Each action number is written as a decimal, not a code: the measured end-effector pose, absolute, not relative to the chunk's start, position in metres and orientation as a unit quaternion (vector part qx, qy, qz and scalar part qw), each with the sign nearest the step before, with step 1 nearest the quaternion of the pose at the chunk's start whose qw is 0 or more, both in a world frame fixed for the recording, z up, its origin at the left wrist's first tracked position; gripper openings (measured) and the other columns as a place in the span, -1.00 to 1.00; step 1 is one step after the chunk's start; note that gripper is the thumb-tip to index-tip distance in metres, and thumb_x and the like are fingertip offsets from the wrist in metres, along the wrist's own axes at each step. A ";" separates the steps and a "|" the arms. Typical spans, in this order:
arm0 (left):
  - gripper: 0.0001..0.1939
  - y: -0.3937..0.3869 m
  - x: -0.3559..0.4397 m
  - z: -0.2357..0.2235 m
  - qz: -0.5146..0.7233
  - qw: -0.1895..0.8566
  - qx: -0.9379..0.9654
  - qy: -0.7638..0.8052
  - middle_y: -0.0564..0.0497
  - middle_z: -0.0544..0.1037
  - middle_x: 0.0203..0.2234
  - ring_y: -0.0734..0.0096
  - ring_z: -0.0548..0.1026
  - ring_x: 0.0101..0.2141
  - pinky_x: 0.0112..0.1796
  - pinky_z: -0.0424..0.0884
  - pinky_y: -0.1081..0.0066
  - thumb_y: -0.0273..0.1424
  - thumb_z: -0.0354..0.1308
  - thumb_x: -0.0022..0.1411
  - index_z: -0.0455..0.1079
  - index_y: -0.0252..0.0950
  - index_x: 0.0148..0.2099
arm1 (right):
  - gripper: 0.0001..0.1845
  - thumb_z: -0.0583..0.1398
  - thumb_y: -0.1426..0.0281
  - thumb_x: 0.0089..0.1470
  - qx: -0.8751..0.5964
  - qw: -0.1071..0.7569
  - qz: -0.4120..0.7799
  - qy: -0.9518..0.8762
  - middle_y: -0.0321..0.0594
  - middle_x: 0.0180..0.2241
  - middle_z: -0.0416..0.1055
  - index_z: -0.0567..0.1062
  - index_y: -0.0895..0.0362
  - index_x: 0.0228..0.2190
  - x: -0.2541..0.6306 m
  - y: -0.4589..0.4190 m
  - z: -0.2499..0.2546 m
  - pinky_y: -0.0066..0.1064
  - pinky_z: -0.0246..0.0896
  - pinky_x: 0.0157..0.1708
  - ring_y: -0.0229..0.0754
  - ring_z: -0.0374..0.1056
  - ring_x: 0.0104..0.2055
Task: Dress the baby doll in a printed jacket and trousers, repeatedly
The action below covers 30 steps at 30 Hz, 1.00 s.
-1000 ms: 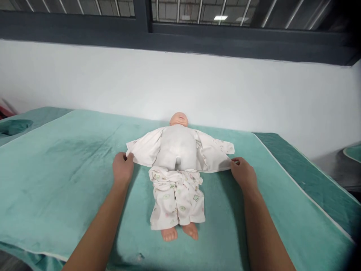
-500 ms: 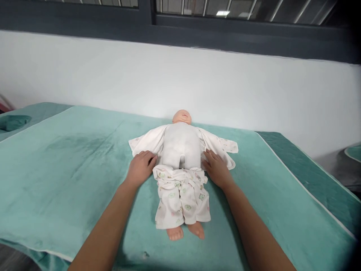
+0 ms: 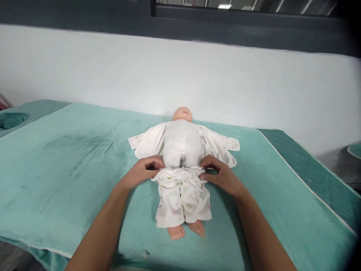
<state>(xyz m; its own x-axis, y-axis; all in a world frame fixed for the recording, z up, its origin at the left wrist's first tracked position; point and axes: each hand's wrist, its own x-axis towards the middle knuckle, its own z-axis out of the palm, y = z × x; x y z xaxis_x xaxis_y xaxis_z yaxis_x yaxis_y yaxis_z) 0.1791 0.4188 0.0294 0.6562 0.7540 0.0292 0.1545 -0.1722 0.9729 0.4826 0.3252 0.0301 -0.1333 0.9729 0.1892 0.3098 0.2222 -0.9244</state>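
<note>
A baby doll (image 3: 183,139) with a pale cloth body lies on its back, head toward the wall. White printed baby pants (image 3: 183,199) cover its legs, the waistband down at the thighs and the bare feet sticking out below. An open white shirt (image 3: 216,145) is spread out on both sides of its torso. At the left end of the waistband, my left hand (image 3: 145,170) pinches the pants between thumb and fingers. My right hand (image 3: 221,175) grips the waistband's right end the same way. The fingertips are partly hidden by the fabric.
A green plush cover (image 3: 84,158) lies over the bed under the doll. Behind it rises a white wall (image 3: 180,71) with a dark window frame (image 3: 197,30) above. A face hole (image 3: 12,120) shows at the far left of the bed.
Both hands have moved from beside the doll's hips to the pants' waistband and closed on it. The pants still lie at the thighs. The view has tilted slightly.
</note>
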 end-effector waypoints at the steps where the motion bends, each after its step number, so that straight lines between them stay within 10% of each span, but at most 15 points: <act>1: -0.84 0.418 0.178 0.030 0.256 0.568 0.717 0.313 0.05 0.43 -0.34 0.45 0.36 -0.33 -0.30 0.28 0.48 -0.31 0.31 0.11 0.50 -0.26 -0.27 | -0.74 0.38 0.32 0.00 -0.495 0.436 0.378 -0.650 -0.30 -0.22 0.35 0.43 0.04 -0.29 0.484 0.325 0.030 -0.33 0.17 -0.08 -0.18 0.28 -0.15; 8: -0.67 0.420 0.175 0.029 0.236 0.576 0.693 0.362 0.00 0.48 -0.41 0.43 0.36 -0.38 -0.34 0.29 0.44 -0.13 0.10 0.29 0.52 -0.29 -0.25 | -0.82 0.35 0.29 0.05 -0.493 0.398 0.354 -0.688 -0.25 -0.21 0.33 0.48 0.03 -0.31 0.487 0.324 0.033 -0.33 0.13 -0.15 -0.17 0.26 -0.17; 19: -0.80 0.418 0.174 0.033 0.174 0.624 0.692 0.318 0.08 0.39 -0.44 0.52 0.31 -0.42 -0.40 0.24 0.51 -0.27 0.31 0.13 0.44 -0.31 -0.34 | -0.84 0.29 0.28 0.13 -0.485 0.424 0.323 -0.693 -0.26 -0.29 0.41 0.45 0.07 -0.40 0.489 0.322 0.035 -0.33 0.17 -0.18 -0.17 0.33 -0.22; 30: -0.87 0.424 0.186 0.018 0.399 0.524 0.677 0.329 0.01 0.42 -0.28 0.44 0.38 -0.29 -0.27 0.29 0.46 -0.31 0.21 0.24 0.41 -0.26 -0.27 | -0.80 0.16 0.20 0.22 -0.574 0.505 0.236 -0.600 -0.27 -0.31 0.36 0.32 0.06 -0.33 0.474 0.341 0.012 -0.33 0.17 -0.20 -0.17 0.29 -0.24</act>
<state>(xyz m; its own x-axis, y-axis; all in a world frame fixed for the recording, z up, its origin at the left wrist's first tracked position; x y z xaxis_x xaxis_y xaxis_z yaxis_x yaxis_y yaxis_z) 0.1860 0.4237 0.0181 0.4652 0.8637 0.1941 0.0281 -0.2336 0.9719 0.4743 0.3409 0.0125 0.1685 0.9273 0.3344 0.4508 0.2292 -0.8627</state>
